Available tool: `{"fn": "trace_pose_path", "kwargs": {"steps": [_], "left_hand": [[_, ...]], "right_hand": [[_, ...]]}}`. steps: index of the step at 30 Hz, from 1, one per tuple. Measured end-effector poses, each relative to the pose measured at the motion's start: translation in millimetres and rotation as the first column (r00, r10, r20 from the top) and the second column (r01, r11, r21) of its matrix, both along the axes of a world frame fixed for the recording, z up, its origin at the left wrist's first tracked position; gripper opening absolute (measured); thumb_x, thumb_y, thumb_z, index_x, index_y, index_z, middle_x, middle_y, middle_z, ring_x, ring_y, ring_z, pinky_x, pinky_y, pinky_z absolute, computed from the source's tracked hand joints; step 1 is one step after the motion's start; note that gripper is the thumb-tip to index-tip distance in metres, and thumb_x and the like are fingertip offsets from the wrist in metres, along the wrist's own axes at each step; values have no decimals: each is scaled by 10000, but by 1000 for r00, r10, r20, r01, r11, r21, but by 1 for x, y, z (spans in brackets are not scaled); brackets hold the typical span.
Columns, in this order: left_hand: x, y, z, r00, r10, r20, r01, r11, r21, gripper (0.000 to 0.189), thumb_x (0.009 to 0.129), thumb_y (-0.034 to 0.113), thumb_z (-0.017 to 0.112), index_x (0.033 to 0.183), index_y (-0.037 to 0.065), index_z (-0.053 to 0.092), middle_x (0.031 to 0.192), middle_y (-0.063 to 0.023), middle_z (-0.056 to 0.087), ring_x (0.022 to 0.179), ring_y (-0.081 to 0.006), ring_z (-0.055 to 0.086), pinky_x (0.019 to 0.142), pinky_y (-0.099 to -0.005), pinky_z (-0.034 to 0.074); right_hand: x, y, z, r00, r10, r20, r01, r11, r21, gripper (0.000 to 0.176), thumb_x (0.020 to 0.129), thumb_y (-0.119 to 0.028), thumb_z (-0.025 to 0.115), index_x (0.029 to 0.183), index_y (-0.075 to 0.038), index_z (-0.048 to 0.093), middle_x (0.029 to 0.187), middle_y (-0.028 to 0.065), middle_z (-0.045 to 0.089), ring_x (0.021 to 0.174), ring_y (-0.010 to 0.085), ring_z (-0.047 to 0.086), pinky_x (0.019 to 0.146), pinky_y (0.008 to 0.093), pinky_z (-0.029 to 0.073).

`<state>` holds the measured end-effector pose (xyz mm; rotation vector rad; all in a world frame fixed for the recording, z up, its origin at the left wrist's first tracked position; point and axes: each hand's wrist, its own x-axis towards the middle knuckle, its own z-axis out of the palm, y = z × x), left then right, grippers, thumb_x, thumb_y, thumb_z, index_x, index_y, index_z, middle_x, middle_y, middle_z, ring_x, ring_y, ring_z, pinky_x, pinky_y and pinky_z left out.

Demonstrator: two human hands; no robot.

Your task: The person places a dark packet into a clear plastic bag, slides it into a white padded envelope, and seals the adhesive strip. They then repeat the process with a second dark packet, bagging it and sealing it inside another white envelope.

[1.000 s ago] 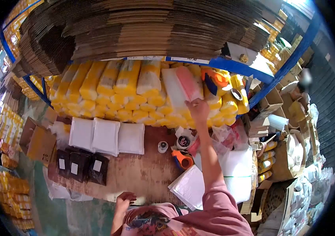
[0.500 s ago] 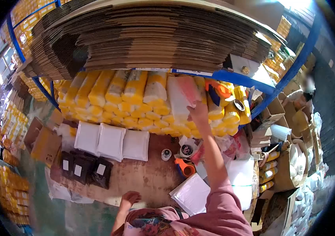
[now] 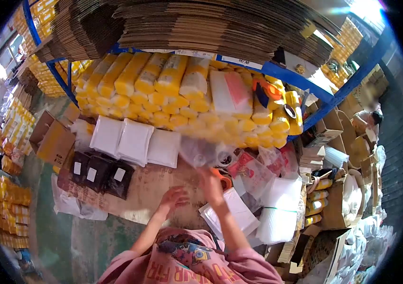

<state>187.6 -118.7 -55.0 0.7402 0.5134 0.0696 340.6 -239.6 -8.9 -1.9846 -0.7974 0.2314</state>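
Note:
My right hand (image 3: 209,183), smeared by motion, is over the middle of the worktable (image 3: 151,189), gripping a clear plastic bag (image 3: 195,147). The bag is blurred and hangs over the bottle and roll behind it. To its left, my left hand (image 3: 175,197) is above the table with fingers apart, holding nothing. White packets (image 3: 135,142) lie in a row beyond my left hand, and black packets (image 3: 102,173) with white labels lie left of it. An orange tape dispenser (image 3: 222,179) is partly hidden behind my right hand. More white packets (image 3: 230,213) lie under my right forearm.
Yellow-and-white rolled bundles (image 3: 163,90) are piled at the back, with a stack of plastic bags (image 3: 230,92) on top. Flattened cardboard (image 3: 211,28) fills the blue shelf (image 3: 296,87) above. Open cartons (image 3: 348,199) stand at right. A person (image 3: 369,120) is at far right.
My right hand has come down from the bag stack on the bundles to the table with a clear bag. My left hand has moved up and right. The camera view has tilted down.

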Motion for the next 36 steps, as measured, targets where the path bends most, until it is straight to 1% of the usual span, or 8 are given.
{"fn": "trace_pose_path", "kwargs": {"steps": [3, 7, 12, 15, 20, 23, 33, 36], "left_hand": [[6, -3, 9, 995, 30, 93, -15, 988, -151, 286, 927, 181, 590, 1158, 19, 541, 1008, -83, 629, 862, -222, 654, 788, -401, 569], [-13, -20, -63, 908, -207, -363, 329, 890, 317, 199, 921, 125, 558, 1002, -49, 614, 917, -125, 649, 795, -224, 664, 671, -366, 594], [-64, -56, -118, 921, -220, -322, 301, 926, 227, 169, 908, 113, 595, 975, -41, 608, 878, -117, 668, 722, -234, 656, 651, -382, 587], [-65, -52, -99, 905, -221, -362, 403, 716, 570, 154, 895, 100, 595, 910, -44, 648, 803, -89, 676, 693, -204, 648, 623, -322, 556], [-53, -47, -22, 951, -80, -298, 308, 312, 899, 173, 760, 151, 662, 846, 4, 692, 709, -186, 652, 679, -290, 677, 626, -368, 514], [-59, -30, -7, 921, -82, -381, 388, 294, 874, 175, 716, 146, 665, 833, 21, 699, 755, -186, 663, 728, -326, 673, 663, -378, 518], [-93, 22, -8, 901, -273, -338, 435, 548, 715, 226, 657, 111, 655, 841, -16, 682, 747, -172, 680, 689, -228, 680, 646, -343, 518], [-100, 37, -16, 921, -269, -283, 370, 372, 851, 187, 654, 106, 657, 787, -24, 671, 685, -152, 672, 629, -203, 654, 611, -340, 503]], "right_hand": [[-62, -41, -57, 995, 91, 45, -87, 994, -69, 175, 794, -41, 577, 952, -40, 650, 863, 176, 642, 845, 363, 621, 734, 390, 497], [-133, -86, -77, 992, 41, -116, -62, 980, -189, 147, 815, -115, 628, 938, -53, 681, 865, 190, 655, 802, 356, 648, 715, 406, 523], [-149, -104, -78, 996, 76, -54, -85, 976, -200, 243, 786, -149, 688, 989, -16, 665, 840, 195, 641, 749, 385, 631, 722, 429, 524], [-151, -95, -69, 992, -2, 124, 15, 994, -107, 386, 775, -129, 719, 1113, 26, 614, 944, 170, 667, 799, 340, 658, 729, 391, 529], [-156, -68, -88, 823, 4, -569, 41, 997, 66, 350, 875, -29, 603, 1207, 70, 556, 1041, 150, 670, 961, 179, 648, 855, 304, 531], [-162, -56, -73, 426, 109, -898, 328, 906, 266, 294, 927, -62, 560, 1158, 119, 572, 1025, 141, 666, 945, 196, 644, 837, 304, 548], [-179, -7, -48, 516, -9, -857, 148, 986, 78, 265, 920, -147, 564, 1022, 70, 678, 976, 108, 699, 815, 156, 662, 714, 269, 565], [-190, 8, -51, 723, -48, -689, 87, 996, 22, 239, 902, -134, 594, 939, 78, 697, 857, 96, 701, 723, 135, 661, 624, 256, 566]]}}
